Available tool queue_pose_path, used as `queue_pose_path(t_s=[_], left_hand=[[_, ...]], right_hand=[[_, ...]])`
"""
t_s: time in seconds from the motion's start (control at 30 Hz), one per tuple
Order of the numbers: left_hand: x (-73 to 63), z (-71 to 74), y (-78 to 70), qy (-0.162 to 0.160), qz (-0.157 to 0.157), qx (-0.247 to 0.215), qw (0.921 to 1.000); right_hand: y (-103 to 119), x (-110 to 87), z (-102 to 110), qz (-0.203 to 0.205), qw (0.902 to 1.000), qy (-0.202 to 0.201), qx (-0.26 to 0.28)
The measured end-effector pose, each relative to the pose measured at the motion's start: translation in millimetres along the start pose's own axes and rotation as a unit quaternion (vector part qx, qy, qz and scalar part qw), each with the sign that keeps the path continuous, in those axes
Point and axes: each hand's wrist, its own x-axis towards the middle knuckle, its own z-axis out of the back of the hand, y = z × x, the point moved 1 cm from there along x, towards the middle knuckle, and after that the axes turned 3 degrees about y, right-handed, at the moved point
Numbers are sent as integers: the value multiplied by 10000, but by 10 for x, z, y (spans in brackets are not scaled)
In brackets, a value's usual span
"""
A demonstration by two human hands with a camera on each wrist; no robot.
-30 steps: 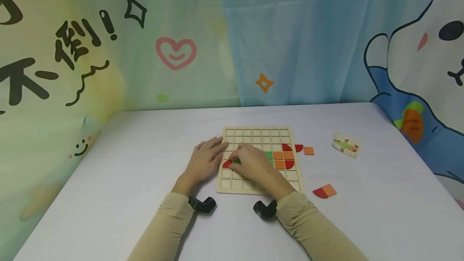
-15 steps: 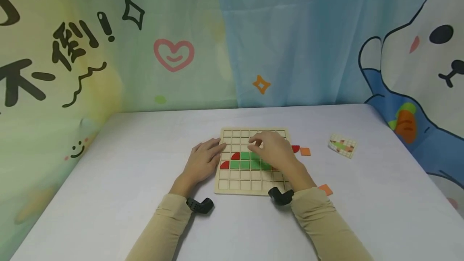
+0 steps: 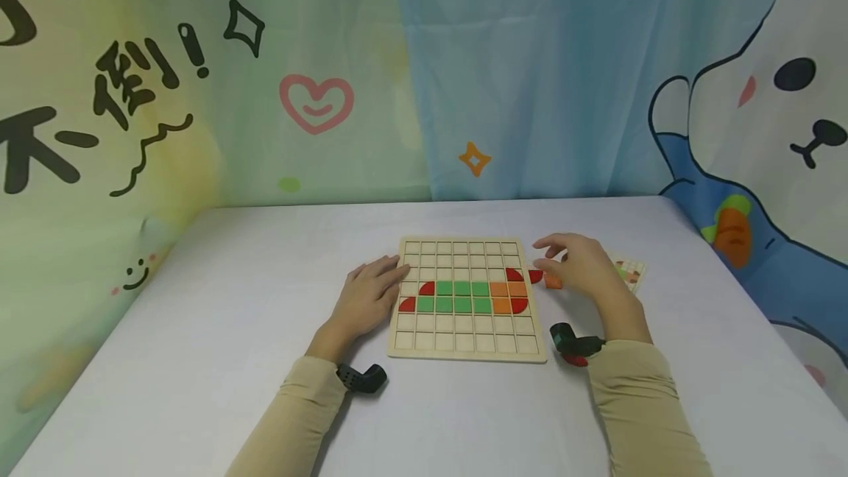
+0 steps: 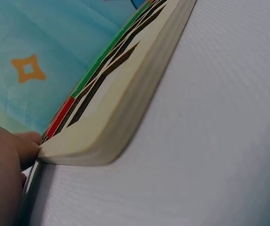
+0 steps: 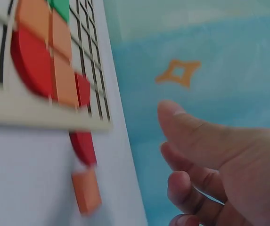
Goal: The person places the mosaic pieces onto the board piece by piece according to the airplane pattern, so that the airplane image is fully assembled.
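A wooden grid board (image 3: 467,355) lies flat on the table. Across its middle run two rows of flat pieces: green squares (image 3: 461,288), orange squares (image 3: 498,289) and red quarter-circles (image 3: 407,305) at the ends. My left hand (image 3: 368,293) rests along the board's left edge, its fingertips on the rim. Over the table to the right of the board hovers my right hand (image 3: 583,263), thumb and fingers apart and holding nothing. Close by its fingers are a loose orange square (image 3: 553,281) and a loose red quarter-circle (image 3: 535,277) next to the board's edge.
Partly behind the right hand lies a small pattern card (image 3: 631,271). Another red piece (image 3: 576,361) peeks out under the right wrist's camera. A printed curtain (image 3: 318,160) closes off the table's back and sides.
My right hand has let go of a green square at the left of the lower row and swung right, past the board's right edge. My left hand stays on the board's left side.
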Motion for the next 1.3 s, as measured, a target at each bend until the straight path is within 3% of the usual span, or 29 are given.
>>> queue_pose_path(t_s=[0.37,0.67,1.3], left_hand=[[-21,14,-15,29,28,21,10000],[-28,8,-19,63,31,-44,10000],[-4,5,12,-48,-56,42,10000]], right_hand=[[-367,-9,-16,-683,9960,548,178],[-446,-8,-92,-642,9956,688,50],[-474,33,-130,-786,9952,563,130]])
